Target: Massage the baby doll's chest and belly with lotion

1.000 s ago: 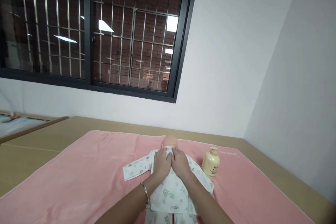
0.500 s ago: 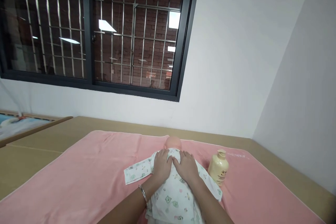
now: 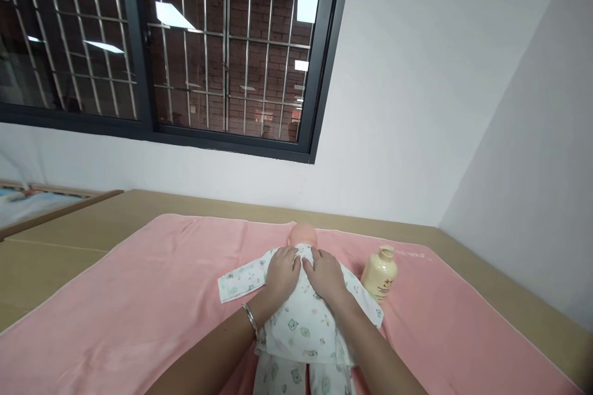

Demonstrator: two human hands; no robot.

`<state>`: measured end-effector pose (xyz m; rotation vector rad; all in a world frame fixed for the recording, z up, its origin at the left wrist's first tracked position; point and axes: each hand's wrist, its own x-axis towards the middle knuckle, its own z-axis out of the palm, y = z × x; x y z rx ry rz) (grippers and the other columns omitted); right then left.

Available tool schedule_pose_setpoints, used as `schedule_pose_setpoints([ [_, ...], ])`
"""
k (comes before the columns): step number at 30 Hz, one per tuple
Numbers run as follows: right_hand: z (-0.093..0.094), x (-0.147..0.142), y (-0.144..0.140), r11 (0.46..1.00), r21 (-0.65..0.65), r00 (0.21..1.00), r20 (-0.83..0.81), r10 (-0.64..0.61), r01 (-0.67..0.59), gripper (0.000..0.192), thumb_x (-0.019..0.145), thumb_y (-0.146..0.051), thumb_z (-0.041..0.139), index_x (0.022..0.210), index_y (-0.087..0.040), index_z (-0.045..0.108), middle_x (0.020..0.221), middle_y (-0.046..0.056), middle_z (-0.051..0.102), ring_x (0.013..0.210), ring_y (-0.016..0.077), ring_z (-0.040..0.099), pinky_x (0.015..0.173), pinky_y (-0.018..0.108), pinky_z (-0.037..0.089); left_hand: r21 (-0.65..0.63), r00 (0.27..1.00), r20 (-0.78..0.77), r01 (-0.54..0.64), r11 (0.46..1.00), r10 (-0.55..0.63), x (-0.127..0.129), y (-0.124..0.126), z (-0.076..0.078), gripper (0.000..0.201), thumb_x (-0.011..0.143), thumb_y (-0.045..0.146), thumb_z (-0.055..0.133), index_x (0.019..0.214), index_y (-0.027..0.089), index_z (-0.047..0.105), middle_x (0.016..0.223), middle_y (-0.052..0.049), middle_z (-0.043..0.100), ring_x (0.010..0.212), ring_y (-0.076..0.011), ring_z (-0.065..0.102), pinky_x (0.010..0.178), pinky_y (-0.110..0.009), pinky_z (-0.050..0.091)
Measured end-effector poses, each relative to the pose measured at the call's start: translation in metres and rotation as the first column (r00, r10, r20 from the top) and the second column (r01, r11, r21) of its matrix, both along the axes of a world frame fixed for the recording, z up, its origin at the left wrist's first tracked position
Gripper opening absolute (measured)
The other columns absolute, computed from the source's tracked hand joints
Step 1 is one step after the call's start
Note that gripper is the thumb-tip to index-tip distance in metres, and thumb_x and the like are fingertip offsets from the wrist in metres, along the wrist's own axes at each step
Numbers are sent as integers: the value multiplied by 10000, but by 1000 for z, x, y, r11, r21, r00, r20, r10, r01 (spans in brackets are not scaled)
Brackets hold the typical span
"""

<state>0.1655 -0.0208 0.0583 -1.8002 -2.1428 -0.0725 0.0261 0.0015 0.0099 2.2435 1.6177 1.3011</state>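
Note:
A baby doll (image 3: 303,236) in white printed pyjamas (image 3: 301,327) lies on a pink towel (image 3: 139,302), its bald head pointing away from me. My left hand (image 3: 281,273) lies flat on the doll's upper body, left of the collar, with a bracelet on its wrist. My right hand (image 3: 324,273) rests flat beside it on the right of the collar. The thumbs nearly touch. Both hands press on the cloth with fingers together and grip nothing. The doll's left sleeve (image 3: 238,281) spreads out flat on the towel.
A cream pump bottle (image 3: 380,273) stands on the towel just right of the doll. The towel covers a tan surface (image 3: 69,241) that meets white walls at the back and right. A barred dark window (image 3: 185,49) is above. A bed edge (image 3: 41,213) shows far left.
Both hands have stayed on the doll's chest, shifting slightly near the collar. The camera has tilted down a little, so more of the doll's trousers show.

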Motion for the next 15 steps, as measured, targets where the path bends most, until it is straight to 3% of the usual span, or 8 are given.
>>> schedule_pose_setpoints([
  [5, 5, -5, -4, 995, -48, 996, 15, -84, 85, 486, 968, -450, 338, 1134, -103, 636, 1140, 196, 668, 1085, 306, 582, 919, 371, 356, -60, 989, -103, -110, 992, 103, 0, -1, 3, 302, 933, 298, 433, 1094, 148, 639, 1075, -130, 685, 1077, -286, 602, 967, -442, 444],
  [11, 3, 7, 5, 996, -78, 997, -55, 50, -54, 504, 970, -428, 348, 1321, -113, 527, 1316, 152, 601, 1228, 267, 510, 1030, 374, 293, -27, 994, -104, -19, 999, 16, 0, 3, 3, 349, 963, 237, 363, 1216, 159, 590, 1183, -102, 665, 1147, -241, 580, 1025, -414, 418],
  [15, 4, -3, -3, 999, -46, 1000, 4, 4, -4, 497, 984, -406, 318, 1290, -97, 558, 1276, 181, 621, 1184, 284, 543, 1017, 383, 302, 48, 1000, -20, -5, 999, 6, 0, -1, -2, 315, 945, 215, 370, 1116, 175, 631, 1125, -93, 684, 1093, -226, 601, 992, -388, 448],
])
